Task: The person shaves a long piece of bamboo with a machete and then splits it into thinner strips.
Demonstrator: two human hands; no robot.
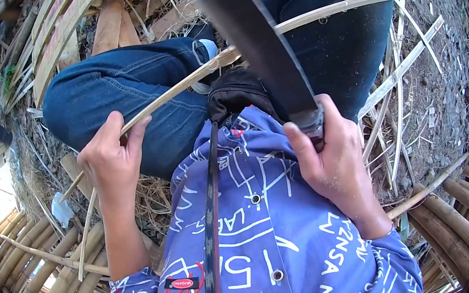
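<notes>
A: Your right hand [335, 154] was clenched round the handle of the long dark blade [253, 38], and the blade ran up and away from you, crossing the bamboo strip [187, 86] just above your knees. Your left hand [113, 160] was pinching the near end of that strip between thumb and fingers, so the strip lay slantwise over your lap, from the left hand up past the blade and out to the right.

B: What did you judge could have gone wrong?

A: The edge sat close over your jeans [114, 92]. Had the strip split suddenly or the blade skidded along it, I think the steel could have run on into a thigh. Your left fingers were on the same strip the blade met, well back from the crossing, yet a slip toward you would have travelled that way. The strip was thin and bowed, so it might also have sprung out of your pinch.

B: And the count?

A: One blade, one strip in your hands, two hands, both gripping. Loose slivers [397, 82] lay on the ground to your right; I made out several, too tangled for an exact count. Round bamboo poles [52, 282] lay stacked at both lower corners, again too many to number.
</notes>
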